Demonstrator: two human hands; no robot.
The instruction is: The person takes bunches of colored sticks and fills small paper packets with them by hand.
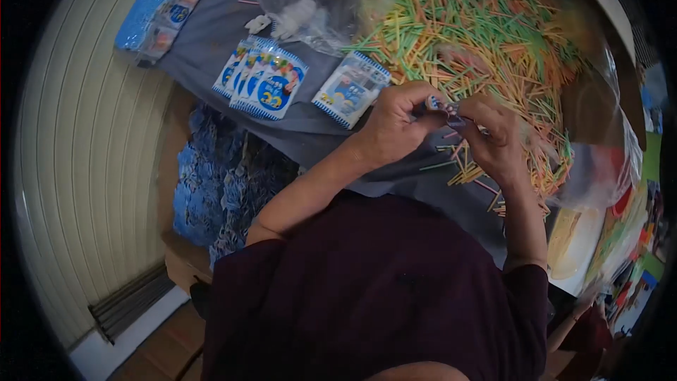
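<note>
My left hand (398, 127) and my right hand (497, 137) meet over the near edge of the heap of coloured sticks, both with fingers pinched. Between their fingertips is a small blue-and-white packet (435, 103), mostly hidden by the fingers. Just left of my left hand lies a single printed packet (351, 90) with striped ends. Further left, several similar packets (275, 88) overlap in a fanned pile. Thin green, yellow, orange and pink sticks (479, 28) spread beyond and beneath my hands.
A grey cloth (204, 42) covers the work surface. Clear plastic bags (310, 0) lie at the back, and a blue-edged pack (151, 21) at the far left. Below the edge, a cardboard box (180, 268) holds many blue packets (226, 176). Another person's arm (568, 324) shows at lower right.
</note>
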